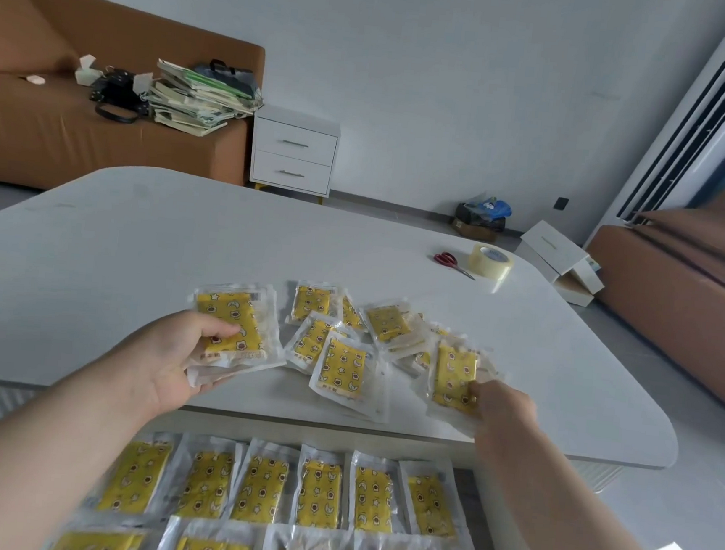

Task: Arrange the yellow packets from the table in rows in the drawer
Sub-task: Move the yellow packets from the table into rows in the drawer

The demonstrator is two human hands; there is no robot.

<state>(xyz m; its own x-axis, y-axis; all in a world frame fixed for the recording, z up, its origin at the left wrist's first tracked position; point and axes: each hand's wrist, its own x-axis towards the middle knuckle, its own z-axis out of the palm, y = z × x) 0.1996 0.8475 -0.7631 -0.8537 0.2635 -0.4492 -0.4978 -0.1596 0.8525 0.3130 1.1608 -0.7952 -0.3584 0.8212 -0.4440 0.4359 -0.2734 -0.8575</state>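
packet handling: pick from bench, lay in drawer

the person's left hand [188, 347] grips a small stack of flat yellow printed packets in clear plastic wrappers [233, 329], thumb on top and fingers curled beneath, over the near part of the white rounded bench [135, 246]. the right hand [504, 412] pinches the near end of a single packet [455, 377] at the right of the loose pile [346, 343], which lies overlapped on the bench. below the bench edge, the open drawer [501, 524] carries one row of packets [320, 490] set side by side, with a second row begun nearer the person.

handling, as judged: each packet looks light, thin and pliable. the glossy film is likely slippery, so stacked packets may slide apart. take hold across the short end, thumb over and fingers under, or by the clear sealed margin. support a stack from below.

red-handled scissors [451, 263] and a roll of clear tape [491, 259] lie well apart from the pile.
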